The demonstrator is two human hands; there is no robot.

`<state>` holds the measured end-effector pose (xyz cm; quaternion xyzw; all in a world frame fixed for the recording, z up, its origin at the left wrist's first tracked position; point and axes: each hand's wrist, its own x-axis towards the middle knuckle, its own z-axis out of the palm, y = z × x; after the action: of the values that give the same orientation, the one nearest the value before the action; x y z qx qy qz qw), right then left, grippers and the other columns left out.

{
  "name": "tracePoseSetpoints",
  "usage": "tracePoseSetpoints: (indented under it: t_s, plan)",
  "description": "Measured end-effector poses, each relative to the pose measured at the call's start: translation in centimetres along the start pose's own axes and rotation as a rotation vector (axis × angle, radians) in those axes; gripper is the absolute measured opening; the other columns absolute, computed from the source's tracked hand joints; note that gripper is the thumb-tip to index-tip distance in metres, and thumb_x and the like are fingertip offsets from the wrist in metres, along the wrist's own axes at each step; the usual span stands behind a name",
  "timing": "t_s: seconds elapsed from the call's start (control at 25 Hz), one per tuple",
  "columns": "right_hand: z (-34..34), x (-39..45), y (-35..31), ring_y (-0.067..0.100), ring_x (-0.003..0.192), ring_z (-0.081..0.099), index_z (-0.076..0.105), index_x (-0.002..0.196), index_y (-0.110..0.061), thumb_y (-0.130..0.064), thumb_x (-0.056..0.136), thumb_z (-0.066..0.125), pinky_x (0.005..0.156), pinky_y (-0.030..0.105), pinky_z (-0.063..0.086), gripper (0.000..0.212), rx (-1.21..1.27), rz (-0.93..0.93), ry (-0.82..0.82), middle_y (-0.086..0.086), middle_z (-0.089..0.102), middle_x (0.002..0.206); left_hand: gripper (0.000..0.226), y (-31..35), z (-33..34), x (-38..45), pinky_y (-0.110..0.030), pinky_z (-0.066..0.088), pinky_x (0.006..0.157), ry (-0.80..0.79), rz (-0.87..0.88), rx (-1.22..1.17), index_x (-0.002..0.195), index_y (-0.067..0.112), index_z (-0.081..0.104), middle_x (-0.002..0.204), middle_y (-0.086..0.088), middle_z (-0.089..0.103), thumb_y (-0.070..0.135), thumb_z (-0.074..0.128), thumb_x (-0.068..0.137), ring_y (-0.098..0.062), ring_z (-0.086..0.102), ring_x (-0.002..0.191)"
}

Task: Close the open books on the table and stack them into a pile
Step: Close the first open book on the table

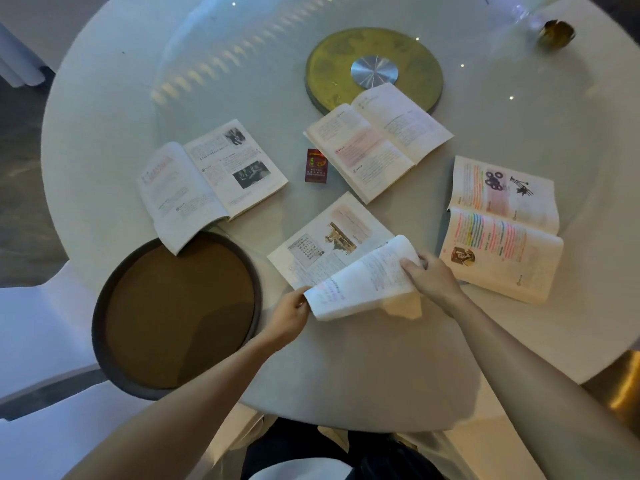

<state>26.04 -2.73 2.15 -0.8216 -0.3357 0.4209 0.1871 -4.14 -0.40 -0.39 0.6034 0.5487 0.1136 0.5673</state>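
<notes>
Both hands: left hand (pixel 291 315), right hand (pixel 431 277) pinch near book (pixel 332 251) pg edges.

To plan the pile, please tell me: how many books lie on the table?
4, none seems hidden: one left overhanging the brown tray, one by the gold disc, one highlighted at right, and one nearest, held by both hands.

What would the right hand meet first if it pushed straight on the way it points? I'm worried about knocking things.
Probably the red pack, past the book that the right hand grips.
</notes>
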Motion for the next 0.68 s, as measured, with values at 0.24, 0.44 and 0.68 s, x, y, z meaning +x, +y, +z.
tracePoseSetpoints:
  t_s: [0.24, 0.44, 0.68]
  plan:
    - [1.4, -0.3, -1.7, 0.024, 0.087, 0.071, 0.067, 0.117, -0.021, -0.021, 0.096, 0.067, 0.069, 0.037, 0.054, 0.021, 0.422, 0.026, 0.06, 0.013, 0.074, 0.112, 0.03, 0.0, -1.6, 0.6, -0.01, 0.049, 0.05, 0.106, -0.124, -0.196, 0.125, 0.009, 0.064, 0.116, -0.012, 0.07, 0.002, 0.047, 0.101, -0.013, 0.066, 0.078]
    - [2.6, 0.0, -4.5, 0.025, 0.091, 0.067, 0.071, 0.107, -0.004, -0.021, 0.097, 0.063, 0.077, 0.039, 0.057, 0.021, 0.591, 0.057, 0.085, 0.017, 0.071, 0.103, 0.029, -0.4, -2.3, 2.2, -0.012, 0.049, 0.043, 0.215, -0.256, -0.236, 0.126, 0.009, 0.059, 0.112, -0.014, 0.071, 0.019, 0.059, 0.099, -0.02, 0.07, 0.078]
    - [4.0, 0.9, -7.9, 0.021, 0.081, 0.074, 0.07, 0.112, -0.014, -0.049, 0.1, 0.052, 0.074, 0.037, 0.059, 0.041, 0.576, -0.008, -0.033, 0.01, 0.074, 0.099, 0.022, -1.0, -2.8, 3.3, -0.027, 0.056, 0.061, 0.24, -0.339, -0.057, 0.112, 0.019, 0.062, 0.095, 0.002, 0.075, 0.027, 0.059, 0.093, -0.011, 0.071, 0.077]
